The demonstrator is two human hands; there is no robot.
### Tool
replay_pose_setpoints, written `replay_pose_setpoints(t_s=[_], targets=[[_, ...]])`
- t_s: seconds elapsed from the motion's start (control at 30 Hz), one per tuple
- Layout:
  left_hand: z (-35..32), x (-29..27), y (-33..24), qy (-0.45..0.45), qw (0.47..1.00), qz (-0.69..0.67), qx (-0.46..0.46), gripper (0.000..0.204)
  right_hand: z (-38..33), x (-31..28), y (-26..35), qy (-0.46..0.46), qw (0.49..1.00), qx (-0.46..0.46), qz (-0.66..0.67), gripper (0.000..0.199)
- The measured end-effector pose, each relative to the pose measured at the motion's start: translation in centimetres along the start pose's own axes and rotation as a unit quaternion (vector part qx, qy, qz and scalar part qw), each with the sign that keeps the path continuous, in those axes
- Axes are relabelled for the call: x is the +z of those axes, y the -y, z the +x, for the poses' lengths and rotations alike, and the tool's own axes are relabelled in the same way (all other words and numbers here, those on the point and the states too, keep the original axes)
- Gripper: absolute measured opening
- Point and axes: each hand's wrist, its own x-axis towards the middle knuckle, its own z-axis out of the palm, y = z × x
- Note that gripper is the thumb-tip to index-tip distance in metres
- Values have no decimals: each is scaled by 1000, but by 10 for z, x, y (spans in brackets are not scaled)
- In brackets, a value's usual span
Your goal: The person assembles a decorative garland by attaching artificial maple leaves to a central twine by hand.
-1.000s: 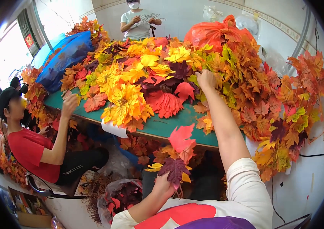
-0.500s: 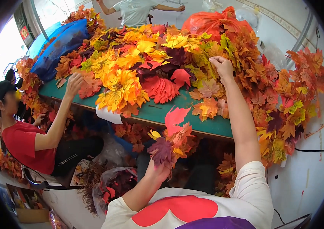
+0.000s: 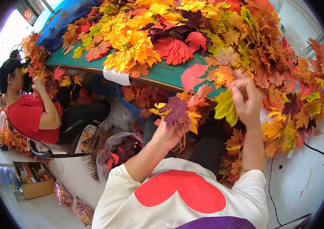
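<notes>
My left hand (image 3: 166,135) is closed around a bunch of artificial maple leaves in front of the table edge. On top of the bunch is a purple leaf (image 3: 175,111), and a red leaf (image 3: 193,76) sticks up behind it. Thin brownish stems or cord (image 3: 181,144) hang in a loop under the fingers. To the right, my right hand (image 3: 249,102) pinches a yellow-green maple leaf (image 3: 226,108), held apart from the bunch. Its other fingers are bent, and the exact grip on the stem is too small to make out.
The green table (image 3: 74,61) bears heaps of orange, yellow and red leaves (image 3: 133,49). A blue bag (image 3: 60,28) lies at the far left. At left sits a person in a red shirt (image 3: 30,118). A clear bag of dark leaves (image 3: 122,150) stands beside my legs.
My right hand has come down and nearer from above the leaf heap and now has a yellow-green leaf. My left hand moved slightly. The view tilted down; the other person's arm came back from the table.
</notes>
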Motion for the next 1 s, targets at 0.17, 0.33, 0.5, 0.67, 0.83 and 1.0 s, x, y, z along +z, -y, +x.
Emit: replay_pose_setpoints(t_s=[0.17, 0.33, 0.5, 0.67, 0.83, 1.0], targets=[[-4, 3, 7, -18, 997, 59, -46, 19, -46, 12, 37, 113, 992, 8, 59, 12], [-13, 16, 8, -42, 993, 95, -57, 21, -67, 26, 44, 170, 981, 48, 74, 16], [-15, 20, 7, -28, 991, 131, -24, 19, -76, 39, 46, 128, 979, 115, 108, 12], [-19, 23, 11, -32, 990, 141, -1, 22, -78, 42, 46, 112, 977, 132, 128, 11], [-20, 23, 14, -36, 991, 130, 3, 23, -80, 43, 47, 99, 977, 130, 137, 11], [-20, 20, 15, -9, 993, 120, -9, 24, -81, 44, 46, 95, 977, 131, 137, 11]])
